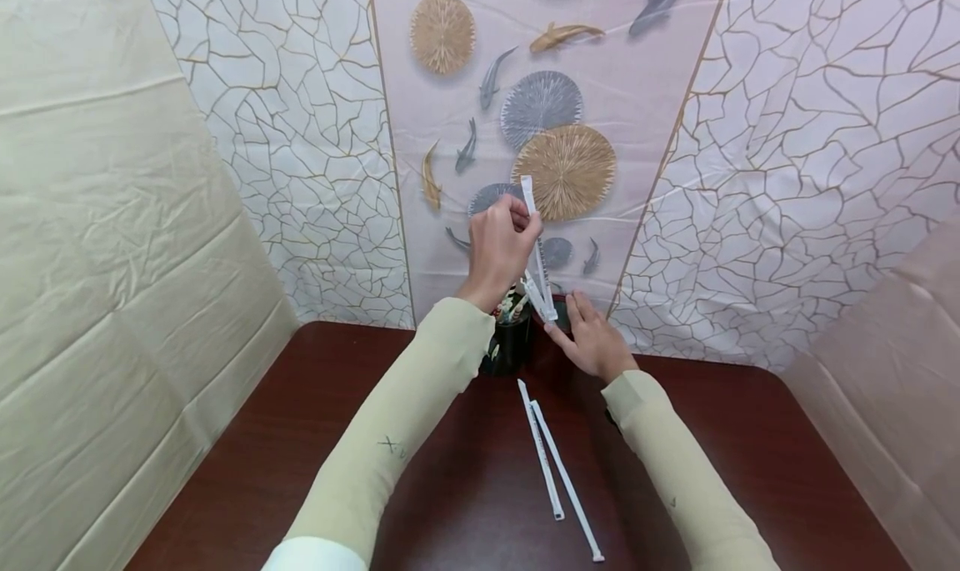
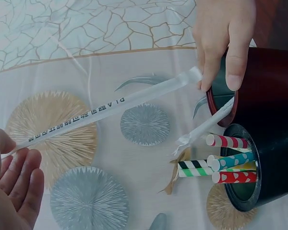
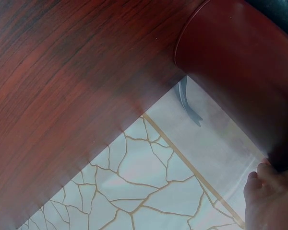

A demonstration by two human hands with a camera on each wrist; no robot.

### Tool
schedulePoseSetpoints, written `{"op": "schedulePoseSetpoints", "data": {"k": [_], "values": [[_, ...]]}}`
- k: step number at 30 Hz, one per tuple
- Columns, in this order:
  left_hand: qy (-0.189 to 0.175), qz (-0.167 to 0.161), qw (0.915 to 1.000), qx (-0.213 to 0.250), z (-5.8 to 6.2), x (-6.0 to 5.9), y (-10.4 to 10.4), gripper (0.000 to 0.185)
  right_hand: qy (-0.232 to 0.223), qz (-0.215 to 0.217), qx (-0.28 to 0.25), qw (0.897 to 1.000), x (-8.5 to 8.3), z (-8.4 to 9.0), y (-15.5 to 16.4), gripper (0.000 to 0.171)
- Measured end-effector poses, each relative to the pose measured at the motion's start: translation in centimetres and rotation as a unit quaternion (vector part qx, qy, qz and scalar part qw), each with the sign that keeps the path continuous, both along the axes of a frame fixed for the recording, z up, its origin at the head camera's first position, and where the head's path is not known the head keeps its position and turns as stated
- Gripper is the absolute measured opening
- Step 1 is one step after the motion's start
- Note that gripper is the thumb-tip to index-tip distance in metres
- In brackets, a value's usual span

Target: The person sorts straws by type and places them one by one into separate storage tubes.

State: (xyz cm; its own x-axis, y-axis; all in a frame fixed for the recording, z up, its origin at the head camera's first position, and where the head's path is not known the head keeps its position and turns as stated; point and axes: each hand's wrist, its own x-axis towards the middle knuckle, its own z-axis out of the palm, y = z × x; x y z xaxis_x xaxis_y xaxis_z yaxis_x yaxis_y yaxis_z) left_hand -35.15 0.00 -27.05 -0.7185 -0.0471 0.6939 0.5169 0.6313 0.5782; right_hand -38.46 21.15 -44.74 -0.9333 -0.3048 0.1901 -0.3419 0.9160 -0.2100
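My left hand [image 1: 498,246] pinches one end of a paper-wrapped drinking straw [image 2: 101,110] with printed lettering. The straw slants down, its far end close to the mouth of a dark red cup [image 2: 269,81]. At that cup's rim, my right hand [image 1: 596,342] holds on, with the thumb on the near side and the fingers across the other side. Another wrapped straw [image 2: 206,124] sticks out of the red cup. Beside it stands a black cup [image 2: 278,165] containing several patterned paper straws [image 2: 235,177]. In the right wrist view, the red cup's outer wall [image 3: 230,57] shows.
Two more white wrapped straws [image 1: 567,479] lie on the dark wood table [image 1: 450,488], in front of the cups. Behind the table's back edge hangs a patterned cloth [image 1: 465,121] with fish and round motifs. Cream cloth [image 1: 112,262] closes off the left side.
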Motion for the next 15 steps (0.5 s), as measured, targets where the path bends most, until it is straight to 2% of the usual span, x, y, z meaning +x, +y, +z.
{"op": "schedulePoseSetpoints", "data": {"k": [6,15], "values": [[-0.004,0.006,1.0,-0.001,-0.4,-0.7,0.6,0.014,-0.001,-0.002,-0.001,1.0,-0.1,0.1,0.0,0.093],[-0.019,0.004,0.9998,-0.001,-2.9,-1.5,1.6,0.016,0.014,0.004,0.0,1.0,-0.2,0.0,0.0,0.092]]}}
